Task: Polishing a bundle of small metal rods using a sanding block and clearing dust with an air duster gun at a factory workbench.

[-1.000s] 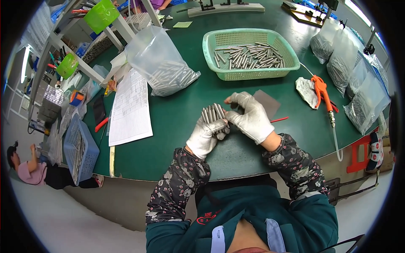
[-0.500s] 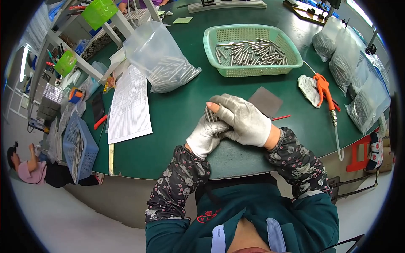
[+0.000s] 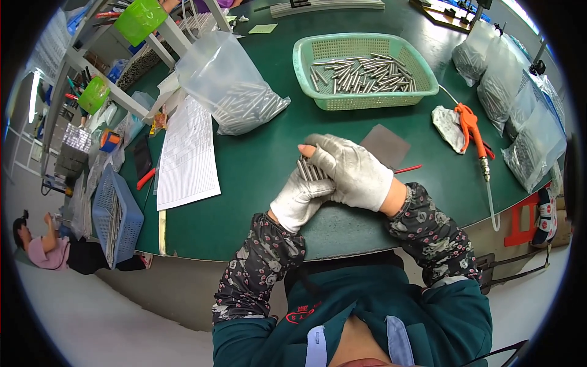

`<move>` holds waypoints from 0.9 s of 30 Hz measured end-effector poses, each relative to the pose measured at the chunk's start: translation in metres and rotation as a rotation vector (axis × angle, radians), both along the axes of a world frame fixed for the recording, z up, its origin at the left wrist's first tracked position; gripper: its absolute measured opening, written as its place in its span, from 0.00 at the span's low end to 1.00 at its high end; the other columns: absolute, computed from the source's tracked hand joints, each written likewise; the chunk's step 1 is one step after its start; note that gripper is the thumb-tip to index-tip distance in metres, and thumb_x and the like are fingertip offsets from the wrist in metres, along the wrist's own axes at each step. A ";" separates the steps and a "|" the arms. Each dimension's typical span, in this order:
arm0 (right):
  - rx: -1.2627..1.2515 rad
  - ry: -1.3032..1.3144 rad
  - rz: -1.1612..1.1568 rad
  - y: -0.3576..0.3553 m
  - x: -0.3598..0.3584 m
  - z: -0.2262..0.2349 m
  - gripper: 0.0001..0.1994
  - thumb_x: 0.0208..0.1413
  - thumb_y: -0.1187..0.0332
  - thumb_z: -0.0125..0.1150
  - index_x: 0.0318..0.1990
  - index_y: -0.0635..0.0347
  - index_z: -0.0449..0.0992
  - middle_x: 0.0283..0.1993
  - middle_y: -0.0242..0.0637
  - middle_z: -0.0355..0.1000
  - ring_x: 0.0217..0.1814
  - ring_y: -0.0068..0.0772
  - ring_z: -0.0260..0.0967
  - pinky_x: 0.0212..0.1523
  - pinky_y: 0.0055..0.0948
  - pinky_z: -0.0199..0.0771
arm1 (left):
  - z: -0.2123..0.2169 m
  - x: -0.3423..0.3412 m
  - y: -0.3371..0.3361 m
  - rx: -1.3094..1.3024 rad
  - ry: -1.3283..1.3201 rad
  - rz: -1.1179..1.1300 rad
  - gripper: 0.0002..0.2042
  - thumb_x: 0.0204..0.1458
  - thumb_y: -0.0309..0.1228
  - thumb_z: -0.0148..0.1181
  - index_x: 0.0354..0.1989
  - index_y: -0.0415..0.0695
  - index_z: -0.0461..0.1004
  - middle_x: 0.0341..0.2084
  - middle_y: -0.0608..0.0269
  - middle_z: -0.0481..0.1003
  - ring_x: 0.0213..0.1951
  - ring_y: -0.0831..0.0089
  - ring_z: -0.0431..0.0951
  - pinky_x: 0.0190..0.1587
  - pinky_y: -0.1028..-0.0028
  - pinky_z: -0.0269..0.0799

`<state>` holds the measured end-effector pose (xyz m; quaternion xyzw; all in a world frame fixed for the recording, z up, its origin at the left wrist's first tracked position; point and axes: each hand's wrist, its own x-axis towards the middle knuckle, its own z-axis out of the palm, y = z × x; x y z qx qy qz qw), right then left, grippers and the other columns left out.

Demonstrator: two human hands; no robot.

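Over the near side of the green surface (image 3: 254,168), I can't tell whether the right hand (image 3: 359,173), cupped alongside, grips; the left hand (image 3: 296,200) clasps metal rods (image 3: 311,172), probably weighty, stiff, slippery, best held round mid-length

Printed paper (image 3: 186,160) lies left of an orange air gun (image 3: 468,122).

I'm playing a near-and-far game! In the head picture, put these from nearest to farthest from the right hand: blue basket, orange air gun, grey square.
From the right hand:
1. Grey square, just beyond, slightly right.
2. Orange air gun, farther right.
3. Blue basket, way over left.
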<state>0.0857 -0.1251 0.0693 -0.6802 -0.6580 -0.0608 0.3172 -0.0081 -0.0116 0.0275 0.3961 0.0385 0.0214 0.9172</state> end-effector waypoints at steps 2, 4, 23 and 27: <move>-0.041 0.025 -0.018 -0.003 0.001 -0.002 0.29 0.34 0.71 0.60 0.50 0.63 0.63 0.47 0.46 0.64 0.49 0.49 0.62 0.47 0.37 0.65 | -0.004 0.000 0.002 0.032 -0.031 -0.036 0.21 0.39 0.16 0.58 0.44 0.42 0.65 0.37 0.65 0.70 0.41 0.71 0.71 0.41 0.74 0.71; -0.011 -0.098 -0.007 -0.003 0.003 -0.003 0.32 0.32 0.71 0.62 0.51 0.62 0.62 0.47 0.47 0.63 0.51 0.49 0.61 0.48 0.38 0.65 | -0.001 0.000 0.000 0.068 -0.063 -0.070 0.22 0.38 0.16 0.59 0.44 0.42 0.65 0.37 0.65 0.70 0.42 0.71 0.71 0.41 0.74 0.71; 0.217 1.060 -0.057 -0.012 0.001 -0.036 0.14 0.45 0.72 0.61 0.40 0.66 0.70 0.28 0.27 0.66 0.31 0.14 0.60 0.35 0.16 0.65 | -0.033 0.018 -0.002 0.392 -0.305 0.421 0.12 0.50 0.31 0.54 0.42 0.43 0.61 0.34 0.65 0.68 0.37 0.74 0.71 0.42 0.73 0.71; 0.220 1.001 -0.023 -0.014 0.003 -0.034 0.14 0.41 0.74 0.63 0.38 0.67 0.71 0.31 0.35 0.68 0.32 0.21 0.66 0.37 0.20 0.69 | -0.024 0.022 0.006 -0.226 -0.042 0.252 0.12 0.51 0.41 0.53 0.30 0.44 0.66 0.28 0.63 0.71 0.36 0.71 0.72 0.41 0.70 0.71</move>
